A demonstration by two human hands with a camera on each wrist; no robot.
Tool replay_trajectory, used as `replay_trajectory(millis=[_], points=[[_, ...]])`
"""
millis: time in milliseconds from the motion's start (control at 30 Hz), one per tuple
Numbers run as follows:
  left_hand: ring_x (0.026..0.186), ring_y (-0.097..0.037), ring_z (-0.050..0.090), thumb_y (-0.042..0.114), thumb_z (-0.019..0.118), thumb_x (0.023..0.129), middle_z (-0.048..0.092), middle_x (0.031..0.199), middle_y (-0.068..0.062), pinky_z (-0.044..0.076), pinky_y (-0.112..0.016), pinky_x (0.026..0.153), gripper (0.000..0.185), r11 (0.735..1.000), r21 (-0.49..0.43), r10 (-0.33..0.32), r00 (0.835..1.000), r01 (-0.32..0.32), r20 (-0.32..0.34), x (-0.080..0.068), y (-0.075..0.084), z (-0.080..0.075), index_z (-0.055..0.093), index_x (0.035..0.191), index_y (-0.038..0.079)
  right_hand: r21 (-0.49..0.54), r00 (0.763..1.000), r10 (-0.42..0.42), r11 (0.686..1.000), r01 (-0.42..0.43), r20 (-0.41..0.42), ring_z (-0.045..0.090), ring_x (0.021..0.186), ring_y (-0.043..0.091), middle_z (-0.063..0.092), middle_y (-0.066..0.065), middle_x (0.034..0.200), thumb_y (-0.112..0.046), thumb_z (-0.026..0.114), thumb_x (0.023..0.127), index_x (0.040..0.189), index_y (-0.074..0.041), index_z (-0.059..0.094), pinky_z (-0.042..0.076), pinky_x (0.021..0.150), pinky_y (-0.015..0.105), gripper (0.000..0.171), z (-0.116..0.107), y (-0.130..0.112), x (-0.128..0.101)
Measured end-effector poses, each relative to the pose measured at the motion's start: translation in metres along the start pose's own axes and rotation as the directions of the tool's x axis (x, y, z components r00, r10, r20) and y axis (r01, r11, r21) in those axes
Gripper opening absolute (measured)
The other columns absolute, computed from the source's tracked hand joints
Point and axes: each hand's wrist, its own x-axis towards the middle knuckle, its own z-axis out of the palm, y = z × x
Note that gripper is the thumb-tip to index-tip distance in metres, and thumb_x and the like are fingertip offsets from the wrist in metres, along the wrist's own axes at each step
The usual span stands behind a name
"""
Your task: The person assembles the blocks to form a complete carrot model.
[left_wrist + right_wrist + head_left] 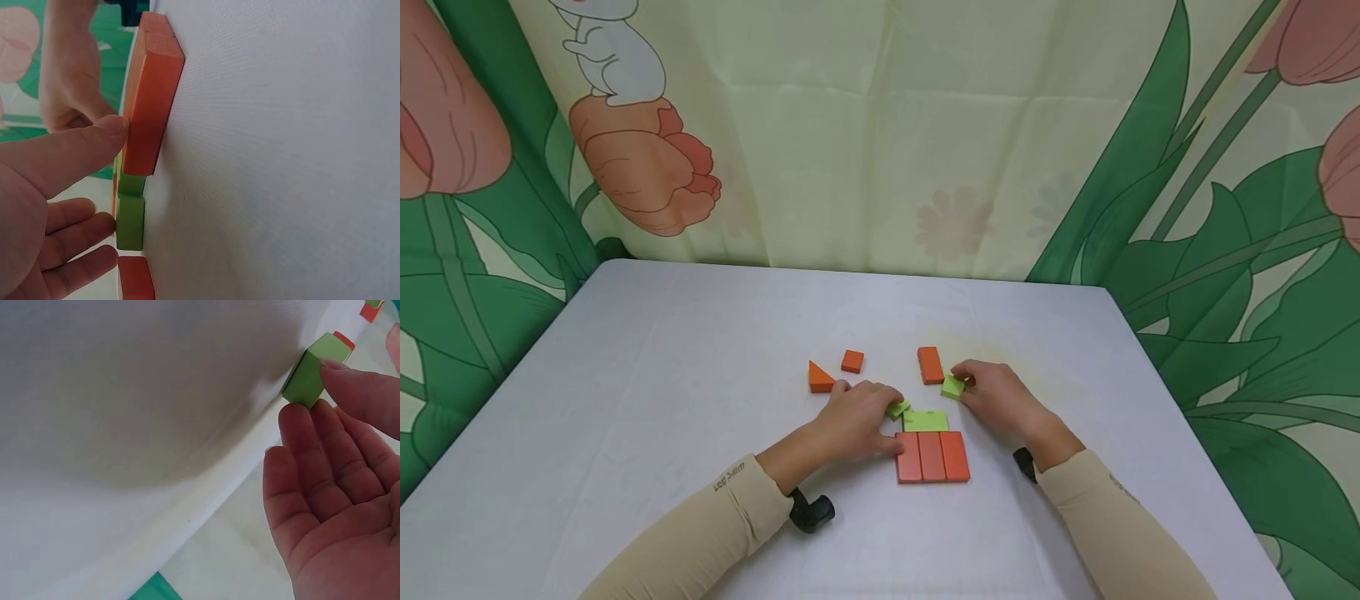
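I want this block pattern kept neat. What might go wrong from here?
The left hand rests its thumb against the three orange blocks; a push might skew the row. The right hand pinches a small green block close beside an orange block, which it might knock.

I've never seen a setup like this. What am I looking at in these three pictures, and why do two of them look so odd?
No machine here: a person works with bare hands, wearing three cameras. The wide picture comes from the head; the tilted close-ups come from the wrists. On the white table lie three orange blocks side by side, a flat green block, an orange triangle, a small orange square and an orange rectangle. The left hand touches a small green block, thumb against the orange row. The right hand pinches a green cube.
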Motion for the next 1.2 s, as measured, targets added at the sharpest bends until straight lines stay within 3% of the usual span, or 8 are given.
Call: replay_trajectory(millis=[367,733,1200], points=[[0.12,-0.02,0.054,0.044,0.082,0.082,0.064,0.127,0.0,0.035,-0.045,0.092,0.063,1.0,-0.01,-0.003,1.0,0.003,-0.004,0.001,-0.001,-0.001,0.061,0.133,0.013,-0.02,1.0,-0.01,1.0,0.01,0.026,0.061,0.113,0.028,0.067,0.009,0.121,-0.003,0.066,0.093,0.13,-0.003,0.063,0.048,0.098,0.045,0.037,0.002,-0.017,0.008],[0.12,-0.02,0.054,0.044,0.082,0.082,0.064,0.126,0.0,0.035,-0.045,0.092,0.063,1.0,-0.016,-0.008,1.0,0.008,0.003,0.001,-0.001,0.001,0.061,0.133,0.014,-0.001,0.998,0.012,1.0,-0.012,0.057,0.058,0.12,0.031,0.066,0.012,0.125,-0.002,0.064,0.093,0.132,-0.001,0.062,0.045,0.102,0.047,0.039,0.001,-0.015,0.001],[0.119,-0.02,0.055,0.042,0.082,0.082,0.064,0.127,0.0,0.036,-0.045,0.092,0.062,1.0,-0.023,0.004,1.0,-0.004,-0.008,0.0,-0.001,0.0,0.061,0.133,0.012,0.013,0.999,-0.012,1.0,0.012,0.032,0.061,0.106,0.026,0.066,0.009,0.116,-0.004,0.067,0.09,0.126,0.002,0.063,0.051,0.094,0.045,0.037,0.005,-0.01,-0.016]])
